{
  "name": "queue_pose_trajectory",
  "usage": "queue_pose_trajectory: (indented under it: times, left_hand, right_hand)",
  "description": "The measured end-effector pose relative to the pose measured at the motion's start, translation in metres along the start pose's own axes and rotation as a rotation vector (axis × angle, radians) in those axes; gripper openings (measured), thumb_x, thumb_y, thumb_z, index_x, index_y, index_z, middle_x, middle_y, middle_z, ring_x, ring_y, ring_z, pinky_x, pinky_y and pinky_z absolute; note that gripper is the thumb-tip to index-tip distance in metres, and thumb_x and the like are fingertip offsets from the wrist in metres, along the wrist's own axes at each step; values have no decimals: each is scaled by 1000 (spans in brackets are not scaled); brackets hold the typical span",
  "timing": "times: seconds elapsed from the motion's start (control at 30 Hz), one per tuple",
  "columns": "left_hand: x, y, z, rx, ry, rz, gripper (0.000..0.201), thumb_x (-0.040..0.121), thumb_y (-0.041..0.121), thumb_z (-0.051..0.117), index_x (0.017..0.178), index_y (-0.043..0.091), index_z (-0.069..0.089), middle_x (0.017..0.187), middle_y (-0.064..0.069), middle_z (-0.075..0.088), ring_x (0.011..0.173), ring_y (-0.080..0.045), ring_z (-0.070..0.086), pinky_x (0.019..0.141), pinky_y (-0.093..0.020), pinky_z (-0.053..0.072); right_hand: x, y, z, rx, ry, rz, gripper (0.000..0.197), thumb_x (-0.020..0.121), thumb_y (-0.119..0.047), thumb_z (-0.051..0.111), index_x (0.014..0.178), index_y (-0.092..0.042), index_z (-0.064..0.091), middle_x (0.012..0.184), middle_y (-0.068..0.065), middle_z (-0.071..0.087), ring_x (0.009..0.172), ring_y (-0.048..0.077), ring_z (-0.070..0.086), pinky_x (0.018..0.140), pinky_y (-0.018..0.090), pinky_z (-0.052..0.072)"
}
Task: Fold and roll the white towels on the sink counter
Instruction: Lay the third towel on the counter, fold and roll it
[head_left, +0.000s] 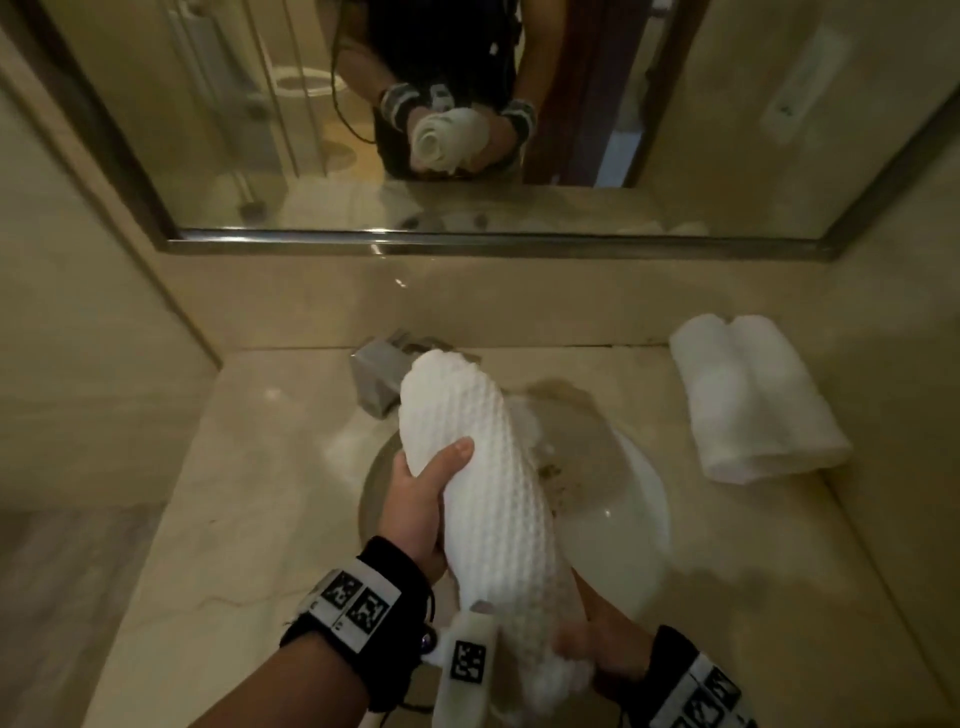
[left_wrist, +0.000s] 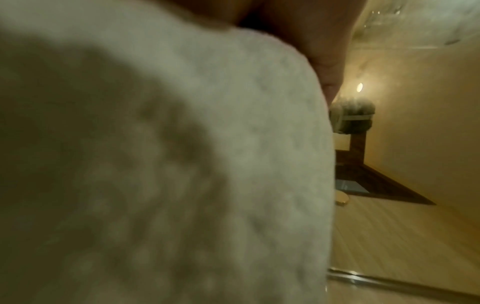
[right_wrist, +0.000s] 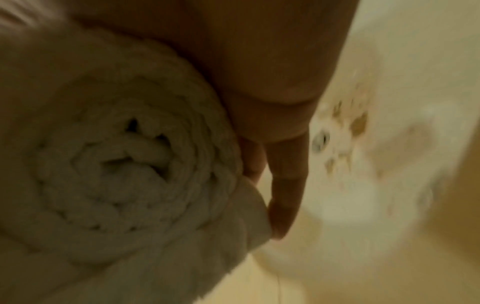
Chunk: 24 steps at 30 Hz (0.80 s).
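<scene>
A rolled white waffle-textured towel (head_left: 485, 483) is held in the air above the sink basin (head_left: 636, 499), its far end pointing toward the mirror. My left hand (head_left: 421, 499) grips its left side, thumb over the top. My right hand (head_left: 610, 644) holds the near end from the right and underneath, mostly hidden by the roll. In the right wrist view the towel's spiral end (right_wrist: 122, 170) fills the left, with my fingers (right_wrist: 283, 185) along its edge. The left wrist view is filled by blurred towel fabric (left_wrist: 182, 164). Two rolled white towels (head_left: 753, 395) lie side by side on the counter at right.
A grey faucet (head_left: 376, 376) stands behind the basin, partly behind the held roll. The beige marble counter (head_left: 249, 493) runs left and right of the sink. A mirror (head_left: 467, 104) covers the wall above, reflecting my hands and the roll.
</scene>
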<state>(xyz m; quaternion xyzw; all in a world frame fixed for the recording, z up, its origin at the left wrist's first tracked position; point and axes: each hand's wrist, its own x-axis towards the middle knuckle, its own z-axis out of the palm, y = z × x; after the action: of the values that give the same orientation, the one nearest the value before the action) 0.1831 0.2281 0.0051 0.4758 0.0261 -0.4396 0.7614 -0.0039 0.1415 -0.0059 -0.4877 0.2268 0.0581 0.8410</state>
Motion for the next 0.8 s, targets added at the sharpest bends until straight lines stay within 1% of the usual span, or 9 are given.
queue_pose_trajectory:
  times: [0.07,0.17,0.27,0.37,0.5,0.6,0.7,0.73,0.8]
  left_hand:
    - [13,-8,37,-8,-26,-8,89,55,34,88,133,16,49,125,-15,63,109,-38,63,88,-62,50]
    - [49,-27,97,33,-57,-65,89,56,37,88,134,18,49,125,-15,63,109,-37,63,87,-60,51]
    - [93,-39,147,112,-62,-142,89,57,46,87,133,18,50,122,-12,65,107,-34,65,90,-56,51]
    - [134,-59,183,187,-87,-221,91,57,50,86,133,16,49,120,-10,67,106,-30,66,92,-52,51]
    - [166,-99,216,424,-63,-297,85,64,45,84,132,24,37,125,-2,58,111,-29,57,94,-55,48]
    - [183,-134,228,615,-82,-272,117,49,54,87,143,37,21,143,-3,43,123,-30,48,99,-53,45]
    - [194,-160,232,763,-40,-187,114,64,44,82,150,30,9,148,-9,36,129,-32,42,104,-49,41]
    - [195,-165,233,856,-5,-167,112,66,49,79,150,31,7,147,-10,35,128,-34,42,103,-49,41]
    - [197,-173,239,1110,56,-129,110,69,60,70,150,31,2,146,-13,31,129,-37,37,106,-48,37]
  right_hand:
    - [-15,-16,-25,99,45,-31,116,43,-36,96,138,-18,31,133,6,60,122,32,56,92,47,49]
    - [-29,-38,-77,112,269,-95,114,31,-38,97,129,-13,45,117,9,69,107,30,66,83,44,55]
    - [-26,-59,-122,66,516,-91,111,27,-37,98,126,-14,52,110,10,71,102,33,67,89,54,52]
    - [-12,-80,-163,61,642,-67,75,46,-22,93,113,-26,59,106,5,69,98,29,66,89,52,53]
    - [18,-103,-214,71,726,-38,58,63,-21,86,114,-26,60,112,5,69,101,27,66,89,48,55]
    - [35,-101,-239,-233,814,4,65,62,-43,84,119,-33,56,116,-6,65,106,19,62,92,40,52]
    - [42,-95,-248,-718,850,104,56,77,-47,72,126,-31,51,110,-9,62,101,15,60,82,26,47]
    - [43,-96,-247,-833,863,146,49,83,-45,65,126,-27,50,111,-5,63,101,17,61,80,26,46]
    - [41,-108,-246,-1055,807,279,37,92,-38,52,124,-20,51,115,3,64,103,24,61,86,33,50]
